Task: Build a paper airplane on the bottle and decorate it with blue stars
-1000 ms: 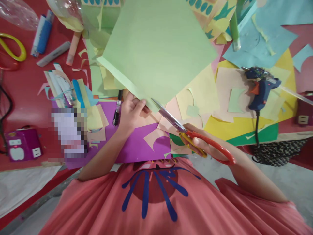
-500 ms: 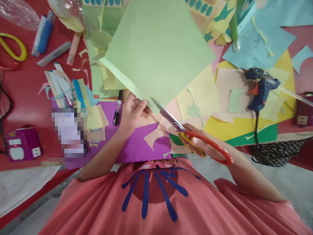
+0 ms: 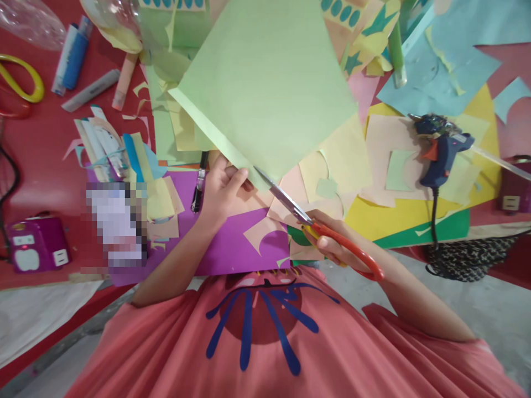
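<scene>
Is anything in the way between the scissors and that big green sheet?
Nothing visible. The scissors in the right hand already reach the lower edge of the green sheet, beside the left hand holding it.

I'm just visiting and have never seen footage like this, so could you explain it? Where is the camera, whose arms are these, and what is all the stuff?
There is no machine here. The camera sits on a person's head and looks down, so you see their own chest and arms. The left hand holds a folded light green paper sheet by its lower edge. The right hand holds orange-handled scissors, blades at that paper's edge. Underneath is a red table strewn with coloured paper scraps, a purple sheet, a blue glue gun and markers.
</scene>
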{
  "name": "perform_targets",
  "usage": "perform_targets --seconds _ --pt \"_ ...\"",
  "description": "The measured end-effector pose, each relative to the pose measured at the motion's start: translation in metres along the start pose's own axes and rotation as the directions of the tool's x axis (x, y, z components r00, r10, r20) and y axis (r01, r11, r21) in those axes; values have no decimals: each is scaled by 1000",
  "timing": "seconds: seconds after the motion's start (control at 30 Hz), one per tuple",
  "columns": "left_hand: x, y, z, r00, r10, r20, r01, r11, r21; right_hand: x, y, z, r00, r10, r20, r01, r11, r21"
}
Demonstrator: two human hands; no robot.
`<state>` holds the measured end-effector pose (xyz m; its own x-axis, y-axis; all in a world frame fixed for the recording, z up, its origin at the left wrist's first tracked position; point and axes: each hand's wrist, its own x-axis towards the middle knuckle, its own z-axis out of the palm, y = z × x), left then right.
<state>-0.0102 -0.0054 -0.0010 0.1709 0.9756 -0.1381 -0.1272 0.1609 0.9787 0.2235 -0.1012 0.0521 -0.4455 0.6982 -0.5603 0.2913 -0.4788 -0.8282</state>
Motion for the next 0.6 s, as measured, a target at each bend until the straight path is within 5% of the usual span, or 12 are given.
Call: perform_targets --seconds 0.6 --pt "-3 1 -1 998 47 36 -48 999 17 -6 9 -6 984 -129 122 121 990 77"
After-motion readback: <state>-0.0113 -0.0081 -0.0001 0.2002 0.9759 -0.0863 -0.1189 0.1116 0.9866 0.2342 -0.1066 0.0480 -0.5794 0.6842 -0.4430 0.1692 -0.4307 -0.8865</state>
